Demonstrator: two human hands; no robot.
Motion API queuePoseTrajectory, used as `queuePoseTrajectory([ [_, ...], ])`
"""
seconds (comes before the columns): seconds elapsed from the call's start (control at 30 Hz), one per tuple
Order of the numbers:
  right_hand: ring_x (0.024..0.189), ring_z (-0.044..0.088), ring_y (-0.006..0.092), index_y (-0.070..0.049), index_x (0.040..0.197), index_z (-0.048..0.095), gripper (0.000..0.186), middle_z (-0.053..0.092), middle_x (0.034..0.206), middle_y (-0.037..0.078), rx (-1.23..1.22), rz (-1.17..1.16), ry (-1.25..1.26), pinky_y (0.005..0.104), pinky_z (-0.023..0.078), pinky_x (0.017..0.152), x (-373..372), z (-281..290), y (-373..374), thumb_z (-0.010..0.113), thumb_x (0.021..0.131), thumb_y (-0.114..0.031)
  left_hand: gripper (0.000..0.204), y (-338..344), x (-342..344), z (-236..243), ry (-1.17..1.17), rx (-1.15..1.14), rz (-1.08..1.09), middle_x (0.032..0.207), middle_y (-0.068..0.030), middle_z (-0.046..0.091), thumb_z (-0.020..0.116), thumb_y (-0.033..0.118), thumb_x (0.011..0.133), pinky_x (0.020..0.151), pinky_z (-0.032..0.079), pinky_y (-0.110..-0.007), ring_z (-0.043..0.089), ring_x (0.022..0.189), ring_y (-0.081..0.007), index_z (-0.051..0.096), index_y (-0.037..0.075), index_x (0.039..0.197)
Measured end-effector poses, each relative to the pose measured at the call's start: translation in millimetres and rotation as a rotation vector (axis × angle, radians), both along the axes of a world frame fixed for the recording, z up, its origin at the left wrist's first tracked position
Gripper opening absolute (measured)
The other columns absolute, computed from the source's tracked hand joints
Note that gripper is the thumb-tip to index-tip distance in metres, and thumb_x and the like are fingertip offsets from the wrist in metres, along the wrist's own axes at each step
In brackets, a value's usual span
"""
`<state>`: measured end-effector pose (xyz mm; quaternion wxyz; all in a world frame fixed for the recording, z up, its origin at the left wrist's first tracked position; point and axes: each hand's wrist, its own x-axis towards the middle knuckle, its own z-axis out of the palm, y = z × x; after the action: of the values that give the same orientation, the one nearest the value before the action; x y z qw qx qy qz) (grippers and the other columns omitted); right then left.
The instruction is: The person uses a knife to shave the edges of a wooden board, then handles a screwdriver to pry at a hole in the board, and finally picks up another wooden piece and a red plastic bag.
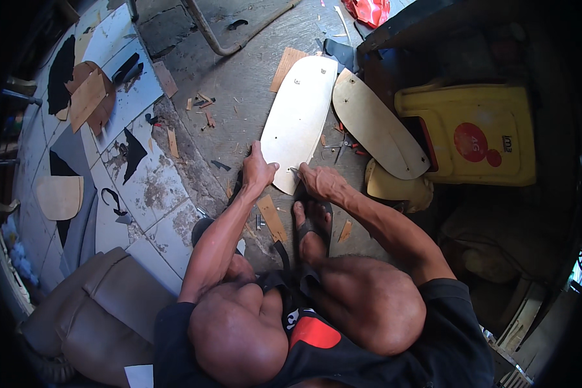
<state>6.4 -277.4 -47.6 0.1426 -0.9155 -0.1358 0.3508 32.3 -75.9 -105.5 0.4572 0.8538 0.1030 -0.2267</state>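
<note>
A long pale wooden panel (297, 116) with rounded ends and several small holes or metal fittings lies before my feet. My left hand (260, 171) grips its near left edge, with the thumb on the top face. At the near right corner, my right hand (322, 182) is closed with its fingertips beside a small fitting in the panel; what they pinch is too small to make out. A second panel (380, 127) of similar shape, more yellowish, lies to the right, its far end close to the first.
A yellow plastic container (465, 136) stands at the right, beside a tan cushion-like piece (399, 189). Small tools and wood scraps (273, 218) litter the floor. Cut sheets and black scraps (134, 155) cover the tiles at left. A metal chair leg (213, 39) stands at the far side.
</note>
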Motion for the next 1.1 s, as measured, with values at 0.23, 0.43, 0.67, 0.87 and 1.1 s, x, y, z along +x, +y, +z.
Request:
queuePoseTrajectory([
  [0.23,0.079,0.065,0.0496,-0.005,0.109,0.046,0.025,0.066,0.080,0.028,0.028,-0.018,-0.013,0.0570,0.050,0.071,-3,-2,-1,0.043,0.103,-0.029,0.057,-2,0,3,0.011,-0.011,0.004,0.106,-0.0314,0.067,0.081,0.012,0.077,0.087,0.053,-0.047,0.067,0.101,-0.0460,0.044,0.000,0.119],
  [0.43,0.080,0.065,0.0490,-0.004,0.106,0.047,0.023,0.067,0.082,0.028,0.037,-0.047,0.004,0.0567,0.051,0.072,-6,-8,5,0.043,0.102,-0.027,0.056,-2,-2,0,0.022,0.016,0.009,0.105,-0.0302,0.068,0.080,0.012,0.077,0.087,0.053,-0.047,0.068,0.101,-0.0453,0.044,0.000,0.118],
  [0.67,0.081,0.067,0.0484,-0.001,0.109,0.052,0.022,0.066,0.082,0.030,-0.135,-0.029,0.058,0.0530,0.054,0.067,11,-18,22,0.043,0.098,-0.018,0.054,-5,0,1,0.016,0.002,0.027,0.105,-0.0295,0.068,0.081,0.012,0.076,0.088,0.053,-0.047,0.068,0.101,-0.0445,0.047,0.001,0.117],
  [0.87,0.095,0.065,0.0521,0.003,0.114,0.055,0.036,0.066,0.097,0.035,-0.067,-0.127,0.212,0.0561,0.052,0.083,11,6,20,0.044,0.099,-0.028,0.055,-2,-6,1,-0.015,-0.012,0.064,0.104,-0.0301,0.068,0.081,0.012,0.076,0.088,0.054,-0.047,0.068,0.101,-0.0444,0.047,0.000,0.117],
  [1.1,0.099,0.060,0.0571,-0.003,0.115,0.053,0.039,0.063,0.097,0.039,-0.003,-0.535,0.149,0.0612,0.046,0.089,-33,-2,20,0.037,0.103,-0.037,0.055,-3,-2,1,0.032,-0.017,0.056,0.102,-0.0300,0.068,0.081,0.012,0.076,0.086,0.053,-0.048,0.068,0.099,-0.0452,0.046,0.000,0.117],
])
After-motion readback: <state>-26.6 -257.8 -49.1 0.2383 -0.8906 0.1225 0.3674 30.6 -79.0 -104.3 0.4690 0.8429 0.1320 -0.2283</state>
